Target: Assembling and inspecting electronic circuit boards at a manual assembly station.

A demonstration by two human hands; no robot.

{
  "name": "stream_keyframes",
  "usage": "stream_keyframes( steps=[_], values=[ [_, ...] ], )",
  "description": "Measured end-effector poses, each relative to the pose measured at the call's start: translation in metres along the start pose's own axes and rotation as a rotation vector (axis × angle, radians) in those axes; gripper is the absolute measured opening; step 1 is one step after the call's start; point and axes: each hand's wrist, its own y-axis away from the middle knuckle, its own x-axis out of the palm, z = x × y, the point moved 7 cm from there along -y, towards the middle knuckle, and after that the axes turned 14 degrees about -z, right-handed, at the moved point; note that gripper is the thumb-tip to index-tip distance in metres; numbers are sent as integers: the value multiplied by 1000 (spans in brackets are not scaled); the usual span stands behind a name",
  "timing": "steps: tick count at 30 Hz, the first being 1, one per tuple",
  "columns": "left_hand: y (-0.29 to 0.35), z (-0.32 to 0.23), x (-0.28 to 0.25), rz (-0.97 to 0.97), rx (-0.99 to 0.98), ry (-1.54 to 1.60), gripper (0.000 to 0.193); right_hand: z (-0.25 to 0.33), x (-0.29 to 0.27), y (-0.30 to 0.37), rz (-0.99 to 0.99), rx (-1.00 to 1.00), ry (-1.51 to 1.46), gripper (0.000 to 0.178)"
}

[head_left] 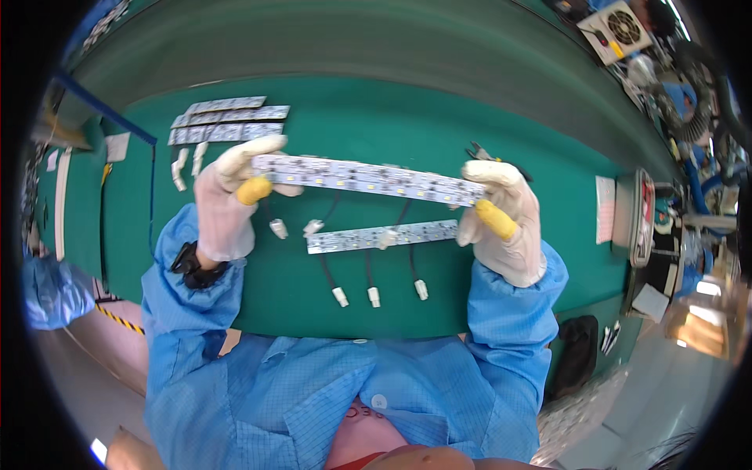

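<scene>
Between my two gloved hands hangs a long LED circuit board strip [368, 177], held above the bench by its ends. My left hand [239, 188], in a white glove with a yellow thumb tip, pinches the left end. The right end, a little lower, is gripped by my right hand [501, 207], gloved the same way. Dark leads with white plugs dangle from the held strip. A second LED strip [345, 240] lies on the green mat [274, 305] just beneath, with several leads and white connectors [374, 297] spread toward me.
Several more LED strips [227, 117] are stacked at the far left, their white plugs beside them. Cutting pliers [482, 151] lie behind my right hand. At the right edge stand a clear bin [631, 219] and a paper sheet [605, 207]. A fan unit [615, 31] sits far right.
</scene>
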Motion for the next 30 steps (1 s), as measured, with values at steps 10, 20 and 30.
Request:
stream_keyframes(
  steps=[10, 20, 30],
  values=[
    [8, -29, 12, 129, 311, -86, 44, -9, 1, -8, 1, 15, -59, 66],
    [-4, -10, -4, -24, -7, -161, 33, -5, 12, 0, 72, -43, -86, 49],
    [2, -12, 5, 105, 32, -89, 37, 2, 7, -3, 41, -63, -142, 44]
  ],
)
